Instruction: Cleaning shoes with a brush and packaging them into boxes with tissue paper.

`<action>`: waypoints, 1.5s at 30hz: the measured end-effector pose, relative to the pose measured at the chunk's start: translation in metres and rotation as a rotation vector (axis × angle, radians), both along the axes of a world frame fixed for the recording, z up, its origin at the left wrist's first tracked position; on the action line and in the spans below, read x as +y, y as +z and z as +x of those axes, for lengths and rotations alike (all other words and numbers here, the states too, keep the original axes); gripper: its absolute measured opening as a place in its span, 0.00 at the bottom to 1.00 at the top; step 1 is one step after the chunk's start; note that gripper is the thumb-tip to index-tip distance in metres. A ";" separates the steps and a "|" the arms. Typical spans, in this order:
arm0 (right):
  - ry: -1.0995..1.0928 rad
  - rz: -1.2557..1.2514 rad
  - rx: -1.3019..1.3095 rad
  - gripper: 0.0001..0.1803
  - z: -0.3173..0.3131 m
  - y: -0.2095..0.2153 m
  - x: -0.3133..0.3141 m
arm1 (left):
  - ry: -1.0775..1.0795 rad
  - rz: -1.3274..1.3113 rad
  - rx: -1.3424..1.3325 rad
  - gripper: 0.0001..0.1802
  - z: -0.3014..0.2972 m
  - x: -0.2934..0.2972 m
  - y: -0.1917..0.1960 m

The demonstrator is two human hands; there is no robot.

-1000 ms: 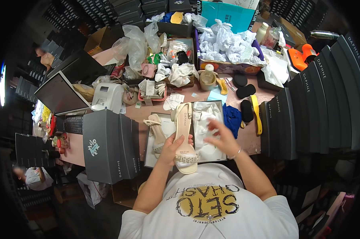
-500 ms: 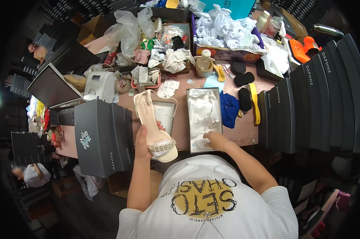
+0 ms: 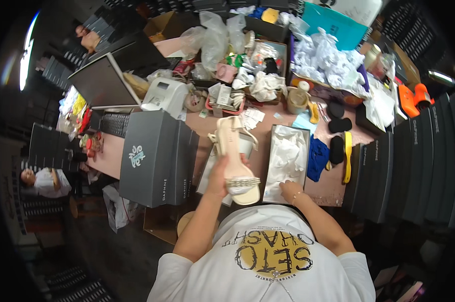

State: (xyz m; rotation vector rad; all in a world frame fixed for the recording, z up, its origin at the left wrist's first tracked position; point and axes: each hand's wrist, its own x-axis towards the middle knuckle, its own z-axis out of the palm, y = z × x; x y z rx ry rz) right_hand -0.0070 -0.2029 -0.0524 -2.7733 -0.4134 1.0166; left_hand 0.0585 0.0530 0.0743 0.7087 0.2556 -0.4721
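Observation:
My left hand (image 3: 219, 177) is closed around the middle of a cream heeled sandal (image 3: 231, 148), held up with its toe toward me. A beaded band crosses the sandal's front, with white padding under it. Right of it lies an open shoe box (image 3: 272, 156) lined with crumpled white tissue paper (image 3: 289, 151). At the box's near end my right hand (image 3: 291, 192) has its fingers curled down on the tissue; their tips are partly hidden. Behind the sandal lies a light, shallow box lid (image 3: 207, 171), partly covered by my left hand and the shoe.
Dark shoe boxes stand at left (image 3: 147, 161) and in a row at right (image 3: 371, 171). Beyond the open box are a blue cloth (image 3: 317, 158), a yellow-handled brush (image 3: 347, 156), black pads (image 3: 340, 125) and a jar (image 3: 298, 100). A label printer (image 3: 164, 95) and monitor (image 3: 104, 83) stand far left.
The view has turned, so the scene sits farther right. The sandal, still in my left hand, has become more upright. My right hand stays at the box's near end, its fingers drawn closer together.

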 end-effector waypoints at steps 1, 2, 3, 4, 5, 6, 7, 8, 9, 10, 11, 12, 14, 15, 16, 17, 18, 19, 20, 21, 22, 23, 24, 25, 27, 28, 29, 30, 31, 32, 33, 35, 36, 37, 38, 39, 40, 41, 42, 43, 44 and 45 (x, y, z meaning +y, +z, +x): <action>-0.140 0.147 -0.083 0.14 0.002 0.011 -0.001 | 0.017 0.123 -0.003 0.26 -0.002 -0.008 -0.013; -0.294 0.287 -0.157 0.15 -0.002 0.016 -0.012 | -0.007 0.093 0.002 0.23 -0.003 -0.025 -0.016; -0.452 0.430 -0.222 0.16 -0.005 0.024 -0.021 | -0.032 0.101 0.001 0.20 -0.007 -0.041 -0.015; -0.527 0.471 -0.159 0.16 -0.002 0.042 -0.027 | -0.054 0.060 0.017 0.19 -0.012 -0.058 -0.021; -0.602 0.519 -0.107 0.17 0.000 0.063 -0.032 | -0.033 0.093 0.060 0.18 -0.021 -0.074 -0.018; -0.691 0.561 -0.058 0.17 -0.001 0.074 -0.038 | -0.082 0.077 0.033 0.17 -0.026 -0.085 -0.018; -0.700 0.591 -0.067 0.16 -0.006 0.068 -0.043 | -0.133 0.061 0.007 0.17 -0.031 -0.091 -0.020; -0.726 0.616 -0.090 0.16 -0.014 0.059 -0.052 | -0.153 0.087 0.007 0.17 -0.035 -0.094 -0.027; -0.755 0.636 -0.130 0.15 -0.012 0.071 -0.059 | -0.180 0.105 -0.006 0.17 -0.035 -0.095 -0.038; -0.740 0.453 -0.085 0.15 -0.010 0.083 -0.059 | -0.210 0.122 -0.018 0.17 -0.037 -0.094 -0.048; -0.735 0.430 -0.153 0.14 -0.018 0.068 -0.071 | -0.191 0.122 0.062 0.17 -0.034 -0.095 -0.045; -0.817 0.460 -0.119 0.15 -0.018 0.064 -0.075 | -0.133 0.132 0.060 0.17 -0.032 -0.094 -0.049; -0.762 0.438 -0.155 0.17 -0.008 0.072 -0.086 | -0.082 0.224 0.083 0.18 -0.022 -0.088 -0.045; -0.784 0.507 -0.314 0.16 -0.004 0.062 -0.096 | -0.045 0.242 0.051 0.19 -0.019 -0.084 -0.049; -0.813 0.493 -0.339 0.14 0.013 0.080 -0.103 | -0.031 0.233 0.061 0.19 -0.015 -0.079 -0.047; -0.846 0.686 -0.578 0.11 0.028 0.073 -0.118 | 0.007 0.234 0.063 0.18 -0.011 -0.079 -0.039; -0.816 0.521 -0.660 0.11 0.048 0.093 -0.128 | 0.008 0.242 0.053 0.16 -0.008 -0.074 -0.035; -0.788 0.555 -0.855 0.12 0.068 0.088 -0.147 | 0.007 0.249 0.040 0.15 -0.006 -0.073 -0.029; -0.705 0.541 -0.946 0.12 0.092 0.100 -0.162 | 0.032 0.259 0.036 0.14 -0.006 -0.075 -0.024; -0.627 0.534 -1.013 0.13 0.115 0.117 -0.175 | 0.055 0.269 0.033 0.14 -0.007 -0.076 -0.019; -0.590 0.412 -1.057 0.12 0.140 0.121 -0.189 | 0.077 0.279 0.029 0.14 -0.007 -0.078 -0.016; -0.518 0.350 -1.097 0.11 0.168 0.130 -0.197 | 0.095 0.285 0.030 0.14 -0.010 -0.077 -0.015; -0.424 0.259 -1.127 0.09 0.196 0.134 -0.204 | 0.116 0.290 0.036 0.14 -0.015 -0.077 -0.016; -0.324 0.178 -1.188 0.08 0.228 0.127 -0.214 | 0.141 0.295 0.041 0.14 -0.019 -0.076 -0.017; -0.114 -0.066 -1.110 0.05 0.280 0.128 -0.224 | 0.196 0.295 0.041 0.15 -0.027 -0.075 -0.020; -0.029 -0.099 -1.109 0.05 0.301 0.121 -0.229 | 0.232 0.305 0.058 0.16 -0.032 -0.077 -0.016; 0.021 -0.127 -1.025 0.06 0.321 0.107 -0.236 | 0.261 0.319 0.084 0.16 -0.038 -0.079 -0.013; -0.011 -0.087 -1.004 0.07 0.336 0.091 -0.239 | 0.291 0.333 0.122 0.17 -0.044 -0.078 -0.011; 0.016 -0.117 -0.963 0.07 0.351 0.073 -0.242 | 0.334 0.375 0.125 0.17 -0.049 -0.079 -0.006; -0.037 -0.106 -0.847 0.07 0.361 0.068 -0.235 | 0.374 0.395 0.138 0.17 -0.057 -0.076 -0.006; -0.122 -0.142 -0.715 0.08 0.371 0.063 -0.229 | 0.408 0.407 0.142 0.18 -0.063 -0.075 -0.006; -0.111 -0.194 -0.611 0.10 0.387 0.044 -0.230 | 0.470 0.436 0.162 0.18 -0.071 -0.078 -0.004; -0.084 -0.243 -0.535 0.11 0.399 0.040 -0.228 | 0.502 0.443 0.162 0.18 -0.074 -0.079 -0.003; -0.063 -0.295 -0.458 0.12 0.404 0.037 -0.232 | 0.500 0.409 0.181 0.19 -0.077 -0.082 -0.005; -0.008 -0.300 -0.391 0.13 0.408 0.037 -0.232 | 0.508 0.380 0.190 0.19 -0.078 -0.085 -0.007; 0.044 -0.303 -0.336 0.14 0.414 0.039 -0.233 | 0.518 0.351 0.187 0.20 -0.078 -0.086 -0.009; 0.050 -0.211 -0.362 0.15 0.412 0.041 -0.236 | 0.514 0.317 0.179 0.21 -0.077 -0.087 -0.009; 0.194 -0.324 -0.317 0.13 0.424 0.034 -0.253 | 0.483 0.288 0.145 0.25 -0.072 -0.089 -0.010; 0.145 -0.171 -0.369 0.14 0.420 0.035 -0.263 | 0.474 0.171 0.156 0.26 -0.071 -0.089 -0.013; 0.033 -0.093 -0.476 0.15 0.401 0.056 -0.253 | 0.463 0.053 0.169 0.28 -0.071 -0.090 -0.016; -0.086 -0.013 -0.576 0.16 0.373 0.089 -0.240 | 0.442 0.034 0.171 0.29 -0.068 -0.089 -0.015; -0.155 0.114 -0.690 0.16 0.347 0.111 -0.224 | 0.407 0.013 0.177 0.30 -0.063 -0.087 -0.013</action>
